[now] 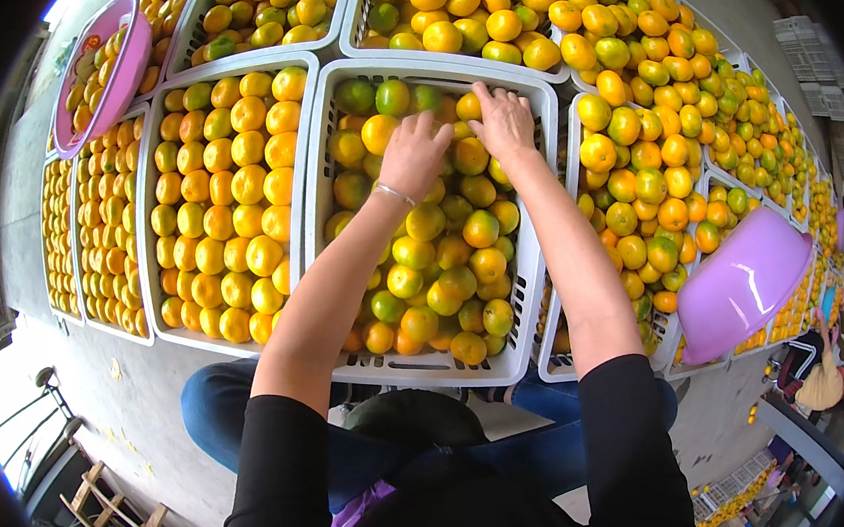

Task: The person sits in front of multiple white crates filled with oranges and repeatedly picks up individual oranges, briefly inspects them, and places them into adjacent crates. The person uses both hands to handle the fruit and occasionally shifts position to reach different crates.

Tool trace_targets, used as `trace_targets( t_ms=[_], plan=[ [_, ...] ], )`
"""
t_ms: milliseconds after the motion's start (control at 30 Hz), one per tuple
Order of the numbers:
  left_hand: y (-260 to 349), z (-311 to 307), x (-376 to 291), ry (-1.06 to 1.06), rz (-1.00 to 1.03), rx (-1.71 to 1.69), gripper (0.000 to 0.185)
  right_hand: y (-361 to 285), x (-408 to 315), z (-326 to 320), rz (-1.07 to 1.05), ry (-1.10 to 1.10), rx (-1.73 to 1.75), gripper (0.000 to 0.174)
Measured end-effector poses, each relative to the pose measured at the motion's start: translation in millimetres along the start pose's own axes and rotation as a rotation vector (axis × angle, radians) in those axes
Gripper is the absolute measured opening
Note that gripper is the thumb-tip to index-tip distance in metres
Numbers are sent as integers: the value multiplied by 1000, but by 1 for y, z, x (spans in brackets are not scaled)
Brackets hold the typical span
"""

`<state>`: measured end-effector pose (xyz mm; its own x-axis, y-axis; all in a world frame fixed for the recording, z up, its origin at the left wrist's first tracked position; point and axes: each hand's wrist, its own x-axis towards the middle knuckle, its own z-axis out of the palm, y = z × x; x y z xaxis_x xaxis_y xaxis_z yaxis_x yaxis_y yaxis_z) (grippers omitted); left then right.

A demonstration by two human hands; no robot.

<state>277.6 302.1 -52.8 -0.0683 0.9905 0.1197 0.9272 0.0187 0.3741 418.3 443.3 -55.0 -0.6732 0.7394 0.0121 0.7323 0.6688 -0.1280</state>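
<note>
A pale plastic crate (318, 197) in front of me holds loose mandarins in orange, yellow and green. Over its far half is my left hand (412, 151), palm down, with a silver bangle (395, 194) at the wrist. The fingers bend down among the fruit, and whatever lies under the palm is hidden. Near the crate's far right corner, my right hand (506, 122) has its thumb and index finger against an orange mandarin (468, 107). Whether it grips this fruit is unclear. Green mandarins (392, 97) lie along the far wall.
To the left, a crate (151, 234) holds mandarins in neat rows. Heaped crates of mandarins (641, 146) stand on the right, with an upturned purple basin (744, 284) on top. A pink basin (138, 70) containing fruit sits far left. Another person (820, 379) is at the right.
</note>
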Motion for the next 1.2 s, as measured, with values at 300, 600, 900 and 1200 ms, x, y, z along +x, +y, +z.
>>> trace_targets(
  t_ms=[300,600,900,1200],
  plan=[
    [7,6,-15,54,-124,-136,44,22,-14,5,-50,53,277,44],
    [1,2,-4,-19,-53,12,36,15,-6,-7,-13,-68,137,32],
    [-5,-9,0,-108,-124,115,46,-16,5,-14,-7,-169,-131,34],
    [-54,-45,-33,-3,-101,183,70,-105,27,25,302,90,327,37]
  ],
)
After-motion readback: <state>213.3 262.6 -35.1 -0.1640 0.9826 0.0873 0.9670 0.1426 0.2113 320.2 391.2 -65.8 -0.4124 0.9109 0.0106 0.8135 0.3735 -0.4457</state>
